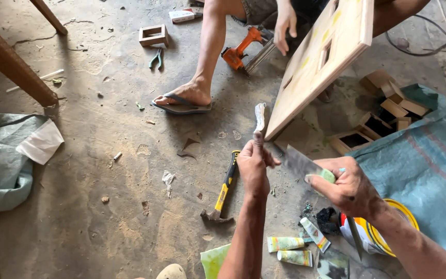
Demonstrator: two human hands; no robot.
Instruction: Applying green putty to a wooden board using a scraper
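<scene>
My left hand (254,164) pinches a narrow, pale, putty-smeared strip (259,117) and holds it upright. My right hand (348,186) grips a flat metal putty knife (299,163), its blade pointing left toward the left hand. A wooden panel with cut-out openings (324,57) stands tilted on the dusty floor just behind both hands. Another person sits behind it, with a foot in a sandal (182,101) and a hand (285,23) hanging near an orange nail gun (241,50).
A yellow-handled hammer (224,190) lies on the floor left of my left arm. Several tubes (296,245) and a yellow-rimmed tin (383,232) lie below my right hand. Small wooden frames (383,116) sit by a blue tarp (429,165). Pliers (156,59) and a table leg (11,62) are far left.
</scene>
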